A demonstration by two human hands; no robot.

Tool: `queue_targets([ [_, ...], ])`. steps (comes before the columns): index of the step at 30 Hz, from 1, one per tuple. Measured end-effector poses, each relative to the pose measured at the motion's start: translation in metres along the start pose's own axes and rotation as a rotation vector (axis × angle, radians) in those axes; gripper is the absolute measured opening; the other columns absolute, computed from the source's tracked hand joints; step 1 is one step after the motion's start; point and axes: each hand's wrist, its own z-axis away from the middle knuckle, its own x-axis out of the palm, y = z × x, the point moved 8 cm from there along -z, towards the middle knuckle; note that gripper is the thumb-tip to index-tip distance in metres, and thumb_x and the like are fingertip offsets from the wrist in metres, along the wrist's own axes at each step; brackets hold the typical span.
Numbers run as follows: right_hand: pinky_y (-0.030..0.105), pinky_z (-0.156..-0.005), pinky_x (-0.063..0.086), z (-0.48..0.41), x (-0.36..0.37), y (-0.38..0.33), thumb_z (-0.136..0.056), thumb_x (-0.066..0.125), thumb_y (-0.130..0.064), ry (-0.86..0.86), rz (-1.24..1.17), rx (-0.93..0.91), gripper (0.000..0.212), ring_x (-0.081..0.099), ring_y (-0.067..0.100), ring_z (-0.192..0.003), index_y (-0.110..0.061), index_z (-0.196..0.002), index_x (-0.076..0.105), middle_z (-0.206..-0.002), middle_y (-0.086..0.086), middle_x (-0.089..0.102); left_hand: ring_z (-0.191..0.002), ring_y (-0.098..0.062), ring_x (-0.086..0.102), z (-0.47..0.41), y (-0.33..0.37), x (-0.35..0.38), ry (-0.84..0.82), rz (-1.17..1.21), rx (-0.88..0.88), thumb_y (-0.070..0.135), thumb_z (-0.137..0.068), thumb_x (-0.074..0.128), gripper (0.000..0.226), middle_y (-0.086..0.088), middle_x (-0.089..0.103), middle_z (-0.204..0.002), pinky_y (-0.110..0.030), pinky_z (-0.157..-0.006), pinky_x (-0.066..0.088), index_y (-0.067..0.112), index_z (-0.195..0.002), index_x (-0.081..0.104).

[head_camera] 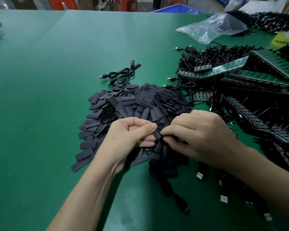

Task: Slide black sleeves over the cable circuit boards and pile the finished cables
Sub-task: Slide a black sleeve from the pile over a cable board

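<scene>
Over the green desk point(40, 80), the left hand point(128, 137) pinches a black sleeve point(157, 135) between thumb and fingers, above the near edge of the sleeve pile point(132, 104). Two finished cables point(122, 74) lie beyond it. The right hand point(198, 135) has its fingers curled, pinching the cable point(186, 210) at the sleeve's mouth. Further right, boards point(232, 69) lie tangled in wires.

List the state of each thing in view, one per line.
Left hand, pinches the sleeve.
Right hand, pinches the cable at the sleeve's mouth.
Sleeve, held between both hands.
Cable, hangs from the hands to the table.
Sleeve pile, loose flat heap.
Finished cables, two, sleeved, lying beyond the pile.
Board strips, stacked at right, cables attached.
Plastic bag, crumpled, lying flat.
</scene>
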Motion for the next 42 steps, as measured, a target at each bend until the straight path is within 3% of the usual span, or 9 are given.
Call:
queue_targets([
  [5,0.038,-0.061,0.051,0.001,0.000,0.002,-0.099,0.067,-0.023,-0.016,-0.014,0.019,0.013,0.067,0.024,-0.076,-0.015,-0.098,0.077,-0.089,0.001,0.071,-0.057,-0.013,0.068,-0.001,0.001,-0.002,0.013,0.011,0.019,0.022,-0.063,0.084,0.026,-0.011,0.070,-0.067,-0.021,-0.057,0.058,0.007,-0.080,0.073],
  [8,0.029,-0.068,0.054,0.004,0.005,0.018,-0.096,0.068,-0.024,-0.021,-0.245,0.331,0.010,0.067,0.011,-0.076,-0.020,-0.100,0.077,-0.089,-0.009,0.073,-0.058,-0.012,0.069,0.001,0.011,-0.002,0.039,0.032,0.112,0.021,-0.068,0.081,0.021,-0.009,0.073,-0.067,-0.021,-0.059,0.058,0.009,-0.083,0.075],
  [11,0.014,-0.062,0.049,0.019,0.027,0.025,-0.098,0.066,-0.025,-0.053,-0.705,0.737,0.011,0.069,0.008,-0.068,-0.023,-0.094,0.077,-0.080,-0.009,0.074,-0.061,-0.011,0.069,0.005,0.023,-0.005,0.102,0.041,0.246,0.021,-0.075,0.080,0.018,-0.007,0.074,-0.069,-0.020,-0.063,0.058,0.010,-0.089,0.076],
  [16,0.019,-0.067,0.052,0.024,0.050,0.004,-0.101,0.062,-0.024,-0.075,-1.033,0.930,0.018,0.073,0.012,-0.074,-0.018,-0.094,0.077,-0.086,0.000,0.077,-0.061,-0.009,0.065,0.011,0.031,-0.008,0.191,-0.004,0.386,0.008,-0.086,0.079,0.012,-0.006,0.073,-0.070,-0.018,-0.063,0.054,0.009,-0.098,0.079],
  [19,0.021,-0.078,0.055,0.026,0.053,-0.001,-0.101,0.062,-0.030,-0.045,-0.976,0.995,0.018,0.071,0.005,-0.082,-0.027,-0.093,0.078,-0.089,-0.009,0.078,-0.064,-0.009,0.066,0.014,0.034,-0.010,0.217,-0.040,0.436,0.010,-0.086,0.079,0.013,-0.003,0.074,-0.073,-0.018,-0.065,0.054,0.012,-0.099,0.080],
  [23,0.026,-0.085,0.054,0.022,0.056,-0.011,-0.102,0.058,-0.030,0.063,-1.137,1.049,0.021,0.073,0.007,-0.083,-0.023,-0.091,0.075,-0.084,-0.006,0.079,-0.066,-0.009,0.068,0.016,0.035,-0.008,0.208,-0.057,0.464,0.009,-0.086,0.079,0.009,-0.003,0.075,-0.074,-0.018,-0.064,0.054,0.012,-0.095,0.080],
  [26,0.036,-0.075,0.054,0.020,0.054,-0.015,-0.098,0.053,-0.036,0.162,-1.175,1.073,0.027,0.066,0.018,-0.068,-0.021,-0.085,0.071,-0.069,0.000,0.072,-0.068,-0.010,0.069,0.016,0.038,-0.004,0.171,-0.061,0.488,0.015,-0.084,0.079,0.011,-0.005,0.075,-0.076,-0.019,-0.066,0.054,0.011,-0.095,0.078],
  [30,0.031,-0.063,0.043,0.024,0.053,-0.015,-0.102,0.053,-0.033,0.226,-1.196,1.116,0.030,0.050,0.020,-0.060,-0.020,-0.079,0.067,-0.053,-0.008,0.049,-0.070,-0.008,0.067,0.017,0.042,0.003,0.088,-0.082,0.502,0.023,-0.074,0.079,0.022,0.002,0.074,-0.077,-0.017,-0.068,0.054,0.015,-0.094,0.074],
  [42,0.030,-0.059,0.034,0.023,0.050,-0.012,-0.106,0.052,-0.031,0.209,-1.195,1.128,0.032,0.041,0.014,-0.057,-0.022,-0.080,0.068,-0.051,-0.011,0.044,-0.070,-0.010,0.071,0.011,0.035,-0.002,0.071,-0.039,0.462,0.021,-0.073,0.079,0.025,-0.005,0.075,-0.079,-0.018,-0.069,0.056,0.012,-0.096,0.072],
])
